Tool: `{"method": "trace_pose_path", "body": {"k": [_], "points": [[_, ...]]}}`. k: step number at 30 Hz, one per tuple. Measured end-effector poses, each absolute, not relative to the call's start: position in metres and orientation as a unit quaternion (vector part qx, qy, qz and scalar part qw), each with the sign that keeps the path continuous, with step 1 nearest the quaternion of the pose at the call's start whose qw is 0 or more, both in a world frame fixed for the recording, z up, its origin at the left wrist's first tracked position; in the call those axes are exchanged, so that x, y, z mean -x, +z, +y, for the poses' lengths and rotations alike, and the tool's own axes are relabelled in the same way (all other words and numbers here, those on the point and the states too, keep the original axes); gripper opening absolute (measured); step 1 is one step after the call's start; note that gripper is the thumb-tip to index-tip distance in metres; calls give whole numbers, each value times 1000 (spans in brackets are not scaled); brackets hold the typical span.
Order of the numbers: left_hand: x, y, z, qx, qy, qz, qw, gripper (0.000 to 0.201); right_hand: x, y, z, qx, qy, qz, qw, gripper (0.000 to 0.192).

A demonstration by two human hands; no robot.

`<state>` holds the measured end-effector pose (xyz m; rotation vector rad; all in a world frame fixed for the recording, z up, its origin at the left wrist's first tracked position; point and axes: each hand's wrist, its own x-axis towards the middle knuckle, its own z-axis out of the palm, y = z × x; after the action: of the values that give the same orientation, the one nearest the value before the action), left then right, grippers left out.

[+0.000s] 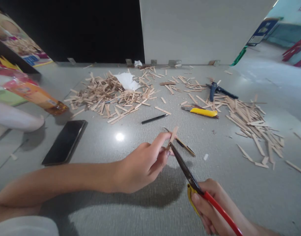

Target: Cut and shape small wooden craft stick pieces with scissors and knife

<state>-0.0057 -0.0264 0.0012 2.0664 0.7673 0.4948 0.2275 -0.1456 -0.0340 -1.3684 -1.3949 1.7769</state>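
Left hand [140, 165] pinched wooden stick [173, 135]; right hand [210, 205] gripped scissors [187, 170], blades at stick, mid-floor. Trimming step; next likely needs clean closure.

Around my scissors [187, 170] I count one wooden stick [173, 135] at the blades, one black pen [154, 118] beyond, one yellow utility knife [203, 112], one blue plier [217, 90], one phone [65, 141] far left, two stick heaps

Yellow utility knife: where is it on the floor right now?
In the head view, the yellow utility knife lies right of centre, between the black pen and the right-hand stick pile, just below the blue tool.
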Motion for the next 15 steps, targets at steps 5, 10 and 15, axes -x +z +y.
{"method": "trace_pose_path", "body": {"k": [5, 10, 15], "points": [[5, 2, -25, -833, 192, 302, 422, 31, -229, -30, -149, 512, 657, -498, 241, 71], [5, 6, -22, -837, 198, 298, 414, 23, -233, -29, -157, 493, 728, -403, 255, 73], [4, 7, -21, -828, 194, 303, 430, 19, -231, -41, -159, 430, 761, -383, 300, 72]]}}
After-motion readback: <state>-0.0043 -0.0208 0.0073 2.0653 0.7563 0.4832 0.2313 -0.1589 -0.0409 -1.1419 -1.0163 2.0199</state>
